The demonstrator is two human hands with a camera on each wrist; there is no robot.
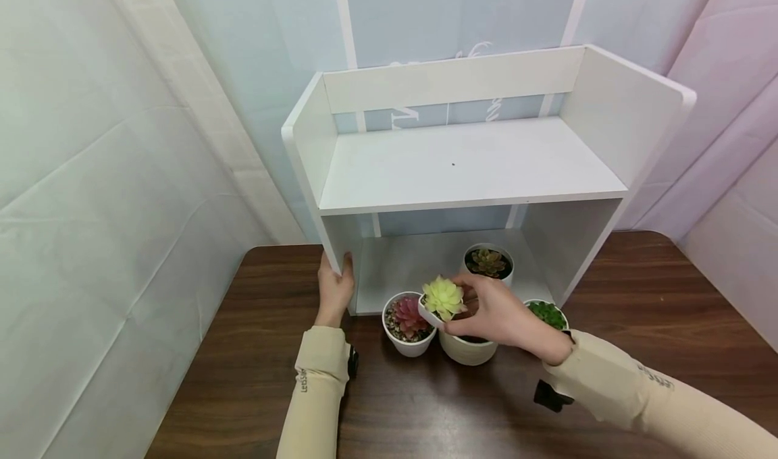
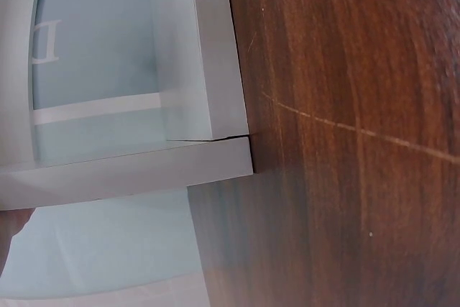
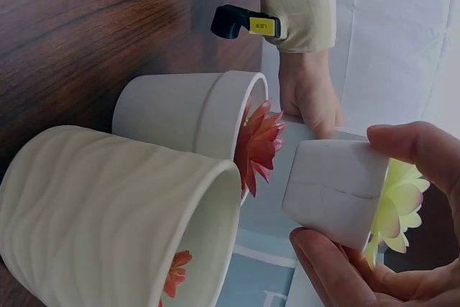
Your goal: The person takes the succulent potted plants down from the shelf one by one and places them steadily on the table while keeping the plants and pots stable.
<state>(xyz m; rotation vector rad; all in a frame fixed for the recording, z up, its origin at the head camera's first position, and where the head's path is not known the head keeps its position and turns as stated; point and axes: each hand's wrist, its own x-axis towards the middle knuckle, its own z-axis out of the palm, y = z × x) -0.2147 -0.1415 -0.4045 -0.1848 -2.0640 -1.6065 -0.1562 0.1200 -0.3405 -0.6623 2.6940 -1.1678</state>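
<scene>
My right hand [image 1: 501, 314] pinches a small white pot [image 3: 334, 192] by its rim, between thumb and fingers. A yellow-green succulent [image 1: 444, 298] grows from this pot, which is tilted and raised above the wavy cream pot [image 3: 100, 210]. Inside the cream pot, a little of a reddish plant [image 3: 177, 272] shows. Close by on its left stands a white pot [image 1: 410, 347] with a red succulent [image 1: 408, 316]. My left hand [image 1: 335, 290] grips the left side panel of a white shelf [image 1: 474, 169], thumb on the inner face; its other fingers are mostly hidden behind the panel.
On the shelf's lower board, a white pot holds a brownish-green succulent [image 1: 488, 262]. A pot with a bright green plant [image 1: 547, 315] stands by the right panel, partly behind my right wrist. Everything rests on a dark wooden table [image 1: 413, 418], with pale curtains [image 1: 121, 175] around it.
</scene>
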